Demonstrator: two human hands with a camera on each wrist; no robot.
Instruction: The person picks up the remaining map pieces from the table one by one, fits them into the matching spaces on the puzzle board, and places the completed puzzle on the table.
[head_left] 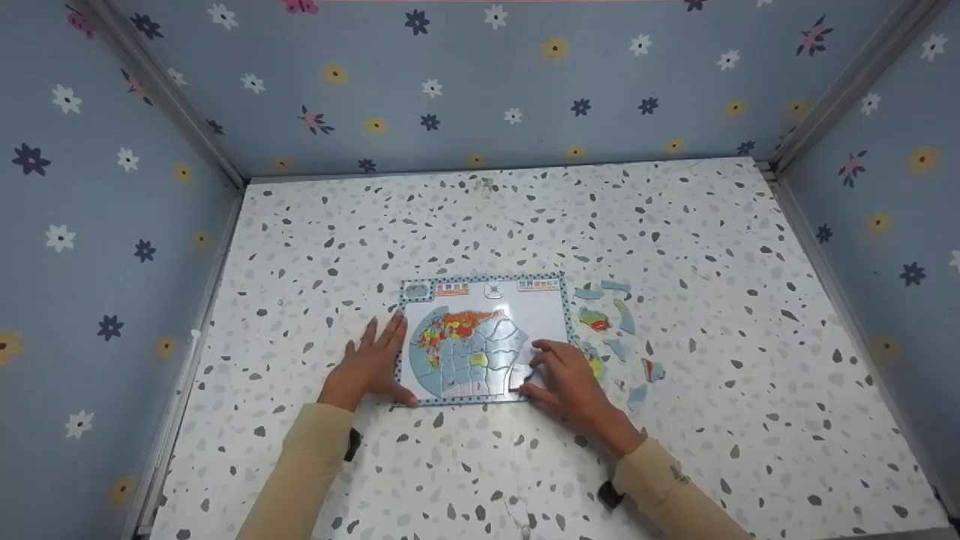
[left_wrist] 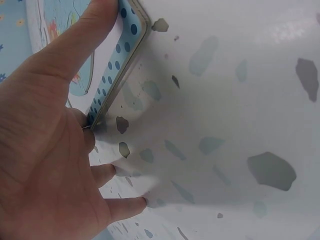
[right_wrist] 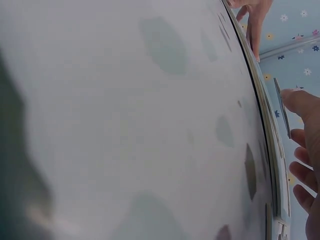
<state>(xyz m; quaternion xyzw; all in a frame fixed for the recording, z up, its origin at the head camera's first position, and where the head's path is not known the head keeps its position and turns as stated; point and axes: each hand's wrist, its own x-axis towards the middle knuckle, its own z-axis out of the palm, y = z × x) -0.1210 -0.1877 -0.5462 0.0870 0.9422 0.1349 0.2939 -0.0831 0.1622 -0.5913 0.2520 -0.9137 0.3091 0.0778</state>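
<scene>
A world-map jigsaw puzzle board (head_left: 536, 309) with a dotted blue border lies flat on the table, its map partly filled with pieces. My left hand (head_left: 366, 370) rests along the board's left edge with fingers spread; in the left wrist view its thumb (left_wrist: 85, 37) lies over the dotted border near a corner. My right hand (head_left: 574, 386) is over the board's lower right. It pinches a thin puzzle piece (right_wrist: 282, 107) between thumb and fingers, tilted and held just above the board in the right wrist view. The piece's printed face is hidden.
Several loose puzzle pieces lie right of the board, among them a green and red one (head_left: 595, 320), a curved blue one (head_left: 624, 318) and a red and blue one (head_left: 653, 370). Flower-patterned panels (head_left: 510, 82) enclose the speckled white table (head_left: 337, 232) at back and sides.
</scene>
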